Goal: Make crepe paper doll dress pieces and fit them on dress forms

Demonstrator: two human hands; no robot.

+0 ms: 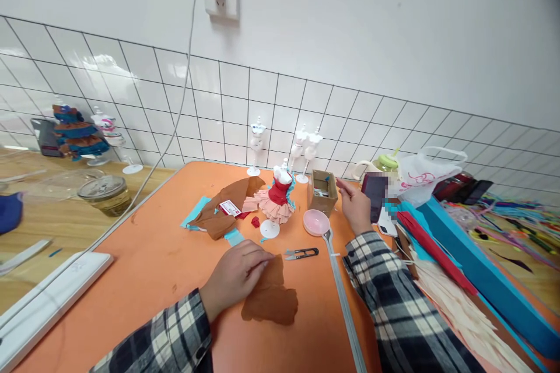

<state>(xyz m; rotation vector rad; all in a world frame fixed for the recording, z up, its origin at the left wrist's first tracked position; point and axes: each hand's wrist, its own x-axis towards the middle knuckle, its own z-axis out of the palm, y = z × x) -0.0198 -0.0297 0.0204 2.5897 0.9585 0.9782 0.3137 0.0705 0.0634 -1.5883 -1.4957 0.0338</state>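
Observation:
My left hand (238, 273) is closed, its thumb and fingers pinched at the upper left edge of a small brown crepe paper piece (270, 305) lying on the orange table. To the right, my right hand (355, 208) has its index finger stretched out beside a small cardboard box (322, 201), with a dark phone (374, 195) just right of it. Whether the fingertip touches the box I cannot tell. Between the hands lie thread snips (301, 253) and a pink round dish (316, 222). Behind them stands a mini dress form (280, 189) in a red bodice and ruffled pink skirt.
White bare mini dress forms (256, 143) stand by the tiled wall. A larger brown sheet (227, 204) with a label lies left of centre. A grey zipper-like strip (343, 297) runs toward me. Coloured paper rolls (476, 268) fill the right, a power strip (56, 303) the left.

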